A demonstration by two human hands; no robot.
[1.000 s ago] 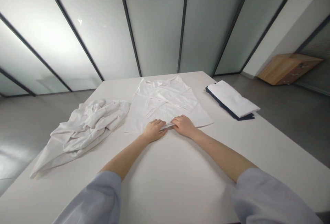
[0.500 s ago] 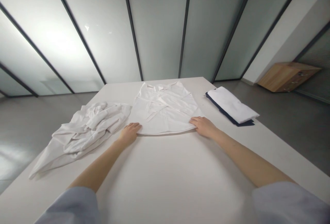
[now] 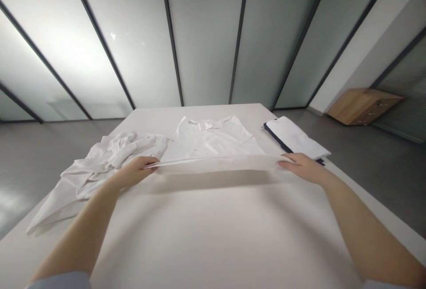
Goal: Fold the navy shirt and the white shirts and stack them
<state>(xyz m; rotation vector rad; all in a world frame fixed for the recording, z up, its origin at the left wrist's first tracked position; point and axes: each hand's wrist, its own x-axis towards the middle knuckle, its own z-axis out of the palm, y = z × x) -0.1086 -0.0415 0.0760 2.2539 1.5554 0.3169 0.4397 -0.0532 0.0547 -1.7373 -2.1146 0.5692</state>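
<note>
A white shirt (image 3: 216, 140) lies on the white table (image 3: 213, 227) with its collar end away from me. Its near edge is lifted off the tabletop and stretched taut between my hands, casting a shadow below. My left hand (image 3: 138, 170) pinches the left end of that hem, beside a crumpled heap of white cloth (image 3: 113, 156). At the right end, my right hand (image 3: 302, 167) is closed on the same hem, thumb below and fingers above. Past that hand lies a folded white cloth (image 3: 296, 136) on top of a dark navy one (image 3: 278, 137).
The heap of white cloth reaches along the table's left edge. A wooden cabinet (image 3: 364, 104) stands on the grey floor at the right, beyond the table. Frosted glass panels (image 3: 206, 36) with dark frames rise behind the table.
Both hands have moved apart and raised the shirt's near hem off the table. That edge was lying flat under my fingers before.
</note>
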